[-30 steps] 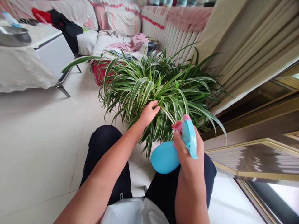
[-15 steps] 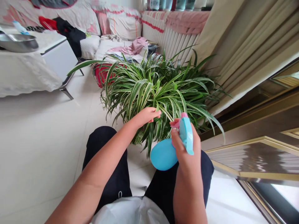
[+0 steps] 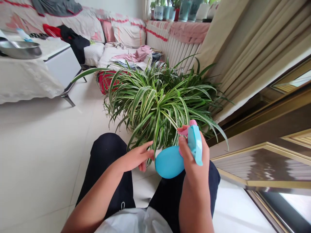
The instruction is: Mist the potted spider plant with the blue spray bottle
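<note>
A big spider plant (image 3: 160, 103) with striped green leaves stands on the floor in front of my knees. My right hand (image 3: 194, 161) is wrapped round a blue spray bottle (image 3: 170, 161) with a pink trigger, nozzle toward the plant. My left hand (image 3: 136, 158) hovers just left of the bottle near the lowest leaf tips, fingers loosely apart and holding nothing I can see. My dark trousers (image 3: 109, 161) show under both arms.
A white covered table (image 3: 31, 74) with a metal bowl (image 3: 21, 50) stands at the left. A sofa with cushions and clothes (image 3: 116, 35) runs along the back. A radiator (image 3: 179, 48), beige curtain (image 3: 252, 55) and wooden door frame (image 3: 267, 139) are at the right.
My left hand has come out of the plant's leaves and dropped back toward me, beside the bottle. The right hand with the bottle has barely moved.
</note>
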`<act>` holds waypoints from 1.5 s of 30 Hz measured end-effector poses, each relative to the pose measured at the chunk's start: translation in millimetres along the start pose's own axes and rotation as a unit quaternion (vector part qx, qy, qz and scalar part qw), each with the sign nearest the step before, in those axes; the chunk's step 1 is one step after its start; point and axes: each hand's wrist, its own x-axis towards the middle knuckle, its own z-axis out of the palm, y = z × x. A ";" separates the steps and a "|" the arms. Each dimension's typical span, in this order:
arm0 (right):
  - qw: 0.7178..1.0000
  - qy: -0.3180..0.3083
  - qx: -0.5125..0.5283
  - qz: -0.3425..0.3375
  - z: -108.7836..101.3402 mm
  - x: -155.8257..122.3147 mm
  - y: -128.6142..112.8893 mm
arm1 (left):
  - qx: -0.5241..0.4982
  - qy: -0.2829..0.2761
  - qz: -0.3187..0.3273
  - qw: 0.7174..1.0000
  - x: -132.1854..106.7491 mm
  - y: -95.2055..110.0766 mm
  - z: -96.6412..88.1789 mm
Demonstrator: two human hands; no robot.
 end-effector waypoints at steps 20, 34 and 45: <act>0.999 0.047 0.002 0.007 -7.1 -6.4 -11.7 | -0.065 -0.283 0.004 0.957 35.8 -59.1 67.6; 0.976 0.125 -0.153 -0.095 -7.8 -3.4 0.5 | -0.299 -0.179 0.121 0.930 42.5 -46.2 84.1; 0.980 0.104 -0.160 -0.052 -7.1 -4.8 1.4 | -0.421 -0.165 0.133 0.882 46.7 -58.3 89.5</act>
